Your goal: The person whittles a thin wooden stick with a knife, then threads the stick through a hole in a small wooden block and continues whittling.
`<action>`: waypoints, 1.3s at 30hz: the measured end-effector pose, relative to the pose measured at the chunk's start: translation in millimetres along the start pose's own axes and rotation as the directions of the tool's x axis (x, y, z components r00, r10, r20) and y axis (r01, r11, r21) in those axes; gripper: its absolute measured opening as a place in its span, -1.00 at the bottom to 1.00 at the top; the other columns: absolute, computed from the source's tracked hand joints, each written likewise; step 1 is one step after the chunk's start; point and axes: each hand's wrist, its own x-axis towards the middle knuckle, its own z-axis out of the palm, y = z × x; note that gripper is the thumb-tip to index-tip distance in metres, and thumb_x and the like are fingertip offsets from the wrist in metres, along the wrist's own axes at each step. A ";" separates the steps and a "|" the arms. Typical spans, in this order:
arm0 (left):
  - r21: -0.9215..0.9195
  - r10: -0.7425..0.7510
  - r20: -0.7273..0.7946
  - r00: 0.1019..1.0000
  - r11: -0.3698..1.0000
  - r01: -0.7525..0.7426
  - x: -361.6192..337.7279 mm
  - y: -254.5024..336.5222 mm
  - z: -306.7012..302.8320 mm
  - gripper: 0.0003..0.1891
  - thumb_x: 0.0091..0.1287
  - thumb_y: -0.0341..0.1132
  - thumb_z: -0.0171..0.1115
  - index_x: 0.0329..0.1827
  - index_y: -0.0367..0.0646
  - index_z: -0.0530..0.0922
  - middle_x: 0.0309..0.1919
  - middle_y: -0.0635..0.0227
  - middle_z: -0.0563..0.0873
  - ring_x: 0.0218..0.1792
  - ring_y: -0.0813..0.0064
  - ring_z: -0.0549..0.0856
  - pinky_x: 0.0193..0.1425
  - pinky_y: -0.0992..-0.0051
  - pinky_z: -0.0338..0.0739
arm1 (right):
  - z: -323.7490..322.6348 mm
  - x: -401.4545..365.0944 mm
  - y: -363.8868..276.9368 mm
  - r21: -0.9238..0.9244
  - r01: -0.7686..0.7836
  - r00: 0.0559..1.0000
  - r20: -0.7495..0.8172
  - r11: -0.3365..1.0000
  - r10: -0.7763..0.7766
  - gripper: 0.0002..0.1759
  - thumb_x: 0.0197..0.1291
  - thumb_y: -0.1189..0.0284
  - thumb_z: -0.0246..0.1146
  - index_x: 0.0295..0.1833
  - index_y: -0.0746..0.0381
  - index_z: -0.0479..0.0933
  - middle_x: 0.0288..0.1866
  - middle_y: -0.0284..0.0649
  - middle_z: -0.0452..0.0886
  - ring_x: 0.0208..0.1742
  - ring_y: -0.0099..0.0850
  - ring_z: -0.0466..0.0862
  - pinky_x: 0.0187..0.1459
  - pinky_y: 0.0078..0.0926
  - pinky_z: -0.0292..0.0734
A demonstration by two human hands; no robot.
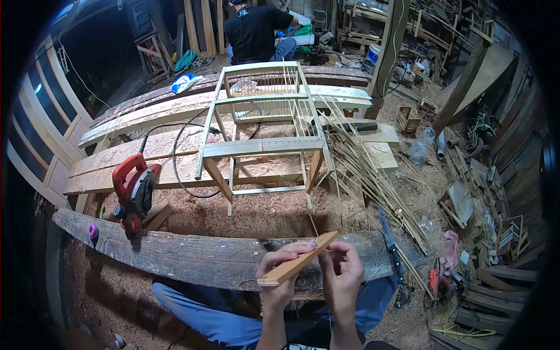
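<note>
A short flat piece of wood [300, 263] is held at a slant above the weathered plank, in front of my lap. My left hand [277, 286] is closed around it, with fingers over the far edge. Against the wood's right side, my right hand [344, 277] has its fingers curled and thumb bent; what it pinches is hidden. A thin stick tip [313, 223] shows just beyond the wood's upper end. Past the plank stands a wooden frame [262, 147] with thin bars, like an unfinished cage. A knife [389, 239] with a black handle lies right of my hands.
A red power planer [135, 189] stands on the weathered plank [198, 256], near a purple tape roll [93, 231]. Thin bamboo sticks [373, 175] lie heaped at right. Shavings cover the ground. A person in black [254, 35] sits at the back with their back turned.
</note>
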 end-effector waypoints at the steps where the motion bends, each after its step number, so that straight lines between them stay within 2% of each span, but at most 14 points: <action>1: 0.152 -0.039 0.050 0.998 0.988 0.031 3.7 4.5 -0.6 -0.78 0.45 -0.43 0.29 0.05 -0.24 0.46 0.03 -0.09 0.74 0.16 -0.03 0.72 0.34 0.02 0.56 | 0.0 0.8 0.7 -0.001 0.000 1.000 0.002 1.000 0.000 -0.78 0.41 0.58 0.30 0.10 0.36 0.52 -0.24 -0.34 0.62 -0.30 -0.69 0.57 -0.30 -0.70 0.45; 2: 0.302 -0.086 0.094 0.992 0.952 0.054 7.3 8.0 -3.1 -0.78 0.48 -0.37 0.26 0.07 -0.24 0.49 0.04 -0.06 0.74 0.15 0.00 0.72 0.34 0.00 0.56 | 0.0 2.1 2.1 0.009 0.023 0.999 0.039 1.000 -0.023 -0.77 0.38 0.61 0.30 0.11 0.34 0.52 -0.24 -0.30 0.65 -0.29 -0.65 0.62 -0.28 -0.65 0.50; 4: 0.357 -0.055 0.182 0.982 0.934 -0.014 8.0 2.2 -16.2 -0.78 0.44 -0.41 0.31 0.07 -0.26 0.56 0.07 -0.04 0.74 0.17 0.02 0.71 0.35 0.06 0.55 | 1.0 2.1 1.8 0.019 0.043 0.996 0.077 0.999 -0.045 -0.74 0.34 0.64 0.30 0.11 0.32 0.52 -0.24 -0.26 0.68 -0.27 -0.61 0.66 -0.26 -0.61 0.56; 7: 0.241 -0.033 -0.018 0.999 0.970 0.036 -0.3 -0.9 -20.3 -0.82 0.45 -0.49 0.26 0.06 -0.26 0.54 0.06 -0.04 0.74 0.19 0.02 0.70 0.35 0.06 0.56 | 4.2 -1.2 -4.8 0.010 0.124 0.991 0.053 0.992 -0.124 -0.71 0.34 0.62 0.31 0.14 0.33 0.51 -0.24 -0.24 0.70 -0.29 -0.57 0.68 -0.27 -0.59 0.58; 9: 0.303 0.015 -0.003 1.000 0.953 -0.014 2.8 3.4 -25.6 -0.82 0.45 -0.50 0.25 0.06 -0.26 0.54 0.06 -0.03 0.74 0.20 0.02 0.71 0.35 0.05 0.57 | 1.7 -2.4 -10.3 -0.086 -0.063 0.989 0.127 0.994 0.074 -0.79 0.35 0.56 0.32 0.05 0.36 0.55 -0.31 -0.20 0.71 -0.32 -0.54 0.70 -0.31 -0.55 0.58; 12: 0.358 0.061 0.020 0.998 0.932 -0.064 5.3 7.5 -27.4 -0.84 0.46 -0.51 0.23 0.05 -0.26 0.55 0.06 -0.04 0.74 0.20 0.02 0.71 0.35 0.04 0.57 | -3.9 -1.4 1.2 -0.264 0.026 0.966 0.254 0.964 0.043 -0.88 0.40 0.57 0.28 -0.03 0.38 0.60 -0.38 -0.38 0.63 -0.37 -0.69 0.54 -0.34 -0.67 0.44; 15: 0.330 0.055 0.057 0.997 0.941 -0.071 6.8 8.5 -28.3 -0.80 0.38 -0.52 0.29 0.04 -0.29 0.61 0.10 -0.06 0.74 0.23 0.00 0.69 0.39 0.07 0.54 | 6.5 -2.4 -4.1 -0.221 0.080 0.993 0.107 0.972 -0.057 -0.88 0.42 0.53 0.28 -0.16 0.39 0.64 -0.47 -0.41 0.60 -0.44 -0.71 0.48 -0.40 -0.66 0.39; 20: 0.341 0.046 0.184 0.982 0.934 -0.108 10.8 14.0 -28.5 -0.71 0.23 -0.48 0.38 0.03 -0.28 0.69 0.12 0.03 0.76 0.26 0.05 0.69 0.41 0.15 0.51 | 4.9 -1.2 6.9 -0.158 0.042 0.994 0.104 0.986 -0.026 -0.88 0.43 0.53 0.28 -0.14 0.39 0.64 -0.45 -0.43 0.61 -0.43 -0.72 0.48 -0.42 -0.66 0.36; 25: 0.361 -0.002 0.156 0.988 0.931 -0.055 6.2 14.2 -35.9 -0.71 0.24 -0.45 0.37 0.04 -0.27 0.70 0.12 0.02 0.76 0.24 0.08 0.70 0.42 0.14 0.51 | 6.2 -5.6 0.8 -0.124 0.048 0.991 0.131 0.991 -0.031 -0.88 0.44 0.53 0.28 -0.14 0.39 0.65 -0.43 -0.46 0.60 -0.43 -0.74 0.46 -0.42 -0.69 0.32; 27: 0.330 0.016 0.142 0.990 0.942 -0.063 5.9 12.0 -33.4 -0.80 0.37 -0.39 0.36 -0.02 -0.27 0.64 0.06 -0.07 0.75 0.17 0.06 0.73 0.38 0.06 0.55 | 7.0 -6.1 -2.9 -0.192 0.007 0.993 0.115 0.981 0.015 -0.92 0.37 0.57 0.31 -0.12 0.39 0.64 -0.44 -0.23 0.68 -0.43 -0.66 0.57 -0.40 -0.56 0.46; 30: 0.322 -0.015 0.170 0.985 0.946 -0.041 6.4 16.5 -30.7 -0.81 0.38 -0.39 0.35 -0.03 -0.28 0.64 0.04 -0.07 0.76 0.14 0.07 0.75 0.35 0.07 0.58 | 5.7 -6.6 2.4 -0.130 0.005 0.995 0.104 0.992 0.009 -0.89 0.43 0.55 0.28 -0.12 0.39 0.66 -0.41 -0.46 0.60 -0.42 -0.76 0.45 -0.42 -0.72 0.29; 33: 0.324 -0.001 0.160 0.987 0.945 -0.051 7.0 16.9 -29.6 -0.82 0.41 -0.37 0.34 -0.04 -0.30 0.65 0.04 -0.09 0.76 0.14 0.07 0.75 0.33 0.11 0.60 | 4.2 -10.6 -0.3 -0.137 0.033 0.994 0.111 0.990 -0.017 -0.92 0.38 0.57 0.30 -0.13 0.38 0.64 -0.48 -0.28 0.64 -0.45 -0.70 0.52 -0.41 -0.58 0.44; 36: 0.332 -0.068 0.191 0.979 0.943 0.000 3.9 16.5 -29.2 -0.80 0.41 -0.37 0.33 -0.01 -0.31 0.65 0.04 -0.09 0.76 0.14 0.07 0.75 0.32 0.13 0.60 | 2.0 -3.8 -1.6 -0.215 -0.009 0.991 0.130 0.977 0.037 -0.91 0.41 0.56 0.27 -0.10 0.38 0.63 -0.47 -0.30 0.62 -0.43 -0.70 0.52 -0.40 -0.58 0.43; 39: 0.318 -0.092 0.207 0.974 0.948 0.022 3.8 8.3 -26.2 -0.78 0.40 -0.38 0.34 0.01 -0.32 0.66 0.03 -0.08 0.76 0.14 0.07 0.75 0.31 0.15 0.61 | 4.8 2.0 5.1 -0.110 0.018 0.993 0.120 0.994 -0.004 -0.90 0.42 0.57 0.25 -0.03 0.36 0.59 -0.44 -0.28 0.62 -0.42 -0.69 0.54 -0.39 -0.55 0.46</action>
